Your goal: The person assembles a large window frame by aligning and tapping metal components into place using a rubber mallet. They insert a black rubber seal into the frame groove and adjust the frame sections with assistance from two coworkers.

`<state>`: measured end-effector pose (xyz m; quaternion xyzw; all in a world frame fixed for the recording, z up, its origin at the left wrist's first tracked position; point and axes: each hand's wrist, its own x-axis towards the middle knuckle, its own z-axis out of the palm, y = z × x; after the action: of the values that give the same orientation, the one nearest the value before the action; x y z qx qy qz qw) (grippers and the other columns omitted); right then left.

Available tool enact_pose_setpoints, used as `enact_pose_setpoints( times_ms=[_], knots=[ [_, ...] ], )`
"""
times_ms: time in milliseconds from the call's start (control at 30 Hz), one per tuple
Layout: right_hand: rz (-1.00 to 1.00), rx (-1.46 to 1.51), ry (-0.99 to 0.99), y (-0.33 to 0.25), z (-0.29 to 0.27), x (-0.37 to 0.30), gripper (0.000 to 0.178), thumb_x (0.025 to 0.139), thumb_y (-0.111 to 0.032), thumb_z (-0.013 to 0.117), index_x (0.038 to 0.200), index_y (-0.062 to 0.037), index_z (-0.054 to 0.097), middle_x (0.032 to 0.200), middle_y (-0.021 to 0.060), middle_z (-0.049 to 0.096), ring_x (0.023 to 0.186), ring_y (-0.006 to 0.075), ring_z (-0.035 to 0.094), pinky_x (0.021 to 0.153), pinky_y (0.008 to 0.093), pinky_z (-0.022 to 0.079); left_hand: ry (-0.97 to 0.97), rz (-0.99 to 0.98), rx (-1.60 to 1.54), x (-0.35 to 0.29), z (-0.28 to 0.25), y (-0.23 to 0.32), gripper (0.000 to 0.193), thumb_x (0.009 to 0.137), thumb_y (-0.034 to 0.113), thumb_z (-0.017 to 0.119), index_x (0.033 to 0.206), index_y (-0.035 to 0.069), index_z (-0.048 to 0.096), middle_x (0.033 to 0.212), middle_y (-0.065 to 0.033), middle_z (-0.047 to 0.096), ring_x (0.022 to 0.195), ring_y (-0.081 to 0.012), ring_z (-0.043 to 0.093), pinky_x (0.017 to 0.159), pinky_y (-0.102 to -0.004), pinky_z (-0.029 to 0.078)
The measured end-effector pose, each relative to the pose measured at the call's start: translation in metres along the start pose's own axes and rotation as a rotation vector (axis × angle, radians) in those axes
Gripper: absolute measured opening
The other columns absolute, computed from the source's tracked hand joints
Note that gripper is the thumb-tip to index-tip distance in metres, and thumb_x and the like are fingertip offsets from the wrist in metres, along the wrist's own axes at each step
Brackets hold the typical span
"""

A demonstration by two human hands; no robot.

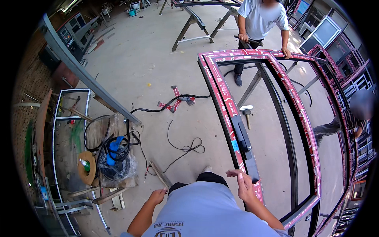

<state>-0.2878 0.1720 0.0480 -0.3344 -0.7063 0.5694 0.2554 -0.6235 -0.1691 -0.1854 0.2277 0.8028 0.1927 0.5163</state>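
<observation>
My right hand [245, 186] is raised over the near left edge of a large window or door frame [225, 96] wrapped in red and white film. Its thumb is up and its fingers stretch leftward, with nothing seen in them. Beside it a dark flat strip [251, 168] lies along the frame, and farther up sits a black handle-like fitting [241, 133]. My left hand [158, 196] hangs low at my left side, its fingers curled together. Whatever they may hold is too small to make out.
Across the frame a person [262, 19] holds a dark rod [248, 40] and rests a hand on the frame. Another person [347, 118] bends at the right. A mallet [247, 118] and black cables [185, 147] lie on the floor. A bagged coil [116, 158] stands left.
</observation>
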Motion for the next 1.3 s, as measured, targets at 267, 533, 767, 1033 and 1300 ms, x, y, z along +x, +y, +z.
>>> enact_pose_setpoints(
  times_ms=[267, 533, 767, 1033, 1300],
  knots=[
    [-0.056, 0.297, -0.850, -0.068, 0.038, 0.184, 0.055, 0.115, -0.038, 0.043, 0.154, -0.0003, 0.052, 0.159, 0.0190, 0.051, 0.151, 0.0339, 0.044, 0.126, 0.0452, 0.032, 0.230, -0.159, -0.376, 0.047, -0.073, -0.008, 0.063, 0.114, 0.050, 0.043, 0.122, -0.004, 0.075, 0.105, -0.0142, 0.078, 0.098, -0.0216, 0.072, 0.092, -0.0359, 0.055],
    [0.297, 0.222, -0.776, -0.038, 0.124, 0.337, 0.059, 0.115, -0.047, 0.044, 0.155, -0.0054, 0.055, 0.161, 0.0148, 0.051, 0.151, 0.0295, 0.044, 0.127, 0.0426, 0.032, -0.117, -0.365, -0.541, 0.217, -0.201, 0.043, 0.070, 0.109, 0.060, 0.050, 0.137, -0.002, 0.065, 0.120, -0.0175, 0.075, 0.110, -0.0243, 0.071, 0.100, -0.0395, 0.054],
    [0.355, 0.149, -0.450, -0.030, 0.179, 0.445, 0.048, 0.111, -0.044, 0.057, 0.136, -0.0051, 0.071, 0.141, 0.0133, 0.069, 0.134, 0.0249, 0.061, 0.117, 0.0371, 0.043, 0.029, -0.137, -0.349, 0.365, -0.492, 0.224, 0.061, 0.106, 0.056, 0.061, 0.132, 0.001, 0.069, 0.112, -0.0116, 0.075, 0.095, -0.0202, 0.070, 0.083, -0.0345, 0.055],
    [0.271, -0.164, -0.013, 0.009, 0.174, 0.591, 0.030, 0.099, -0.032, 0.076, 0.114, -0.0064, 0.078, 0.094, 0.0096, 0.080, 0.085, 0.0237, 0.076, 0.080, 0.0373, 0.060, 0.435, 0.298, -0.227, 0.543, -0.651, 0.364, 0.049, 0.105, 0.039, 0.067, 0.129, -0.003, 0.068, 0.105, -0.0106, 0.075, 0.090, -0.0182, 0.069, 0.081, -0.0347, 0.056],
    [-0.016, -0.198, 0.070, -0.040, 0.091, 0.850, 0.021, 0.101, -0.023, 0.076, 0.109, -0.0037, 0.078, 0.068, 0.0063, 0.067, 0.060, 0.0103, 0.060, 0.057, 0.0323, 0.048, -0.362, -0.046, 0.254, 0.590, -0.624, 0.318, 0.054, 0.100, 0.044, 0.069, 0.128, -0.001, 0.073, 0.114, -0.0178, 0.079, 0.100, -0.0270, 0.074, 0.092, -0.0415, 0.057]
  ],
)
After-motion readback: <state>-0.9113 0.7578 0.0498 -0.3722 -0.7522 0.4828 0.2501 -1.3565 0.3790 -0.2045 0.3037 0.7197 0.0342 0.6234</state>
